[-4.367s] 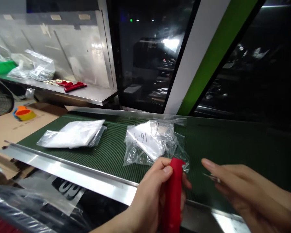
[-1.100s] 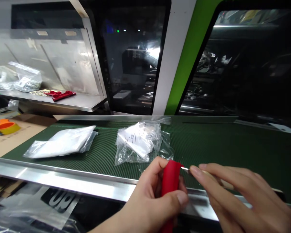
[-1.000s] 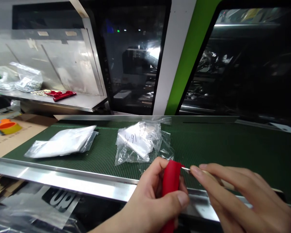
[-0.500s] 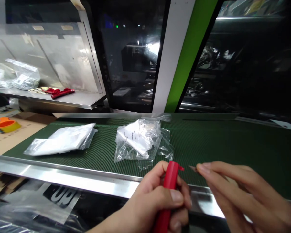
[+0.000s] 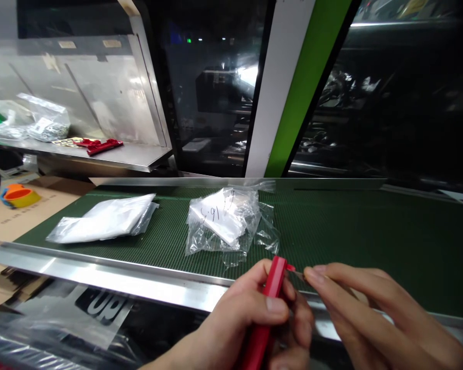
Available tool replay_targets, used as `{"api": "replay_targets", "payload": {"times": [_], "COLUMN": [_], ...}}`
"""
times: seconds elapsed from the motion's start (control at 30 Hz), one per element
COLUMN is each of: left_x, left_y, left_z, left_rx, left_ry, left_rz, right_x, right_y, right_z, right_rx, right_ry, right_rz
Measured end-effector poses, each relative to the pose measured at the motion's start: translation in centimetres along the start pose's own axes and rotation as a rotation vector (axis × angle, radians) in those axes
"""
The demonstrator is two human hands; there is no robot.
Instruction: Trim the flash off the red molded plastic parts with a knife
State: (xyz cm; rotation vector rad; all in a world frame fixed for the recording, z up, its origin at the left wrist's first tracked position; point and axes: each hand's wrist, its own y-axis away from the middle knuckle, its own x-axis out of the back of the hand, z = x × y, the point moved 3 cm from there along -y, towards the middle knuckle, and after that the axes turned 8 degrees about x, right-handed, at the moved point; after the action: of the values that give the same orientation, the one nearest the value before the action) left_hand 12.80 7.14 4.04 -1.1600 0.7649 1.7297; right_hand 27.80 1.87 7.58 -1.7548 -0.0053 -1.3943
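My left hand [image 5: 250, 308] is wrapped round a long red plastic part [image 5: 274, 277], held upright and tilted over the near edge of the conveyor. A small red tab sticks out to the right from the part's top end. My right hand [image 5: 362, 303] pinches a small, thin, pointed blade [image 5: 299, 275] between thumb and forefinger. Its tip is close beside the red tab; whether the two touch I cannot tell. The lower end of the red part runs out of the picture, and most of the blade is hidden in my fingers.
On the green conveyor belt [image 5: 170, 226] lie a clear plastic bag with a marked white paper [image 5: 219, 218] and a white packet [image 5: 104, 218]. A metal rail [image 5: 170, 285] edges the belt. Red parts [image 5: 104, 147] rest on a metal shelf; an orange-yellow ring-shaped object [image 5: 21, 196] sits on cardboard.
My right hand has come left, bringing the blade up to the red tab. The red part has turned slightly in my left hand. The whole view has shifted a little.
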Motion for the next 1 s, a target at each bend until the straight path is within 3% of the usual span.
{"api": "replay_targets", "payload": {"times": [0.2,0.4,0.83,1.0], "left_x": [0.4,-0.2,-0.3,-0.7], "left_y": [-0.3,-0.1,-0.5,-0.4], "left_z": [-0.5,-0.1,-0.3,-0.2], "left_rx": [0.023,0.005,-0.008,-0.005], "left_ry": [-0.077,0.020,0.000,0.013], "left_rz": [-0.125,-0.017,0.052,0.057], "right_x": [0.1,0.1,-0.5,-0.5], "right_y": [0.2,0.8,1.2,1.0], "right_z": [0.5,0.8,0.7,0.9], "right_rx": [-0.169,0.054,0.017,0.045], "right_ry": [0.007,0.044,0.116,0.089], "right_rz": [0.149,0.073,0.131,0.087]}}
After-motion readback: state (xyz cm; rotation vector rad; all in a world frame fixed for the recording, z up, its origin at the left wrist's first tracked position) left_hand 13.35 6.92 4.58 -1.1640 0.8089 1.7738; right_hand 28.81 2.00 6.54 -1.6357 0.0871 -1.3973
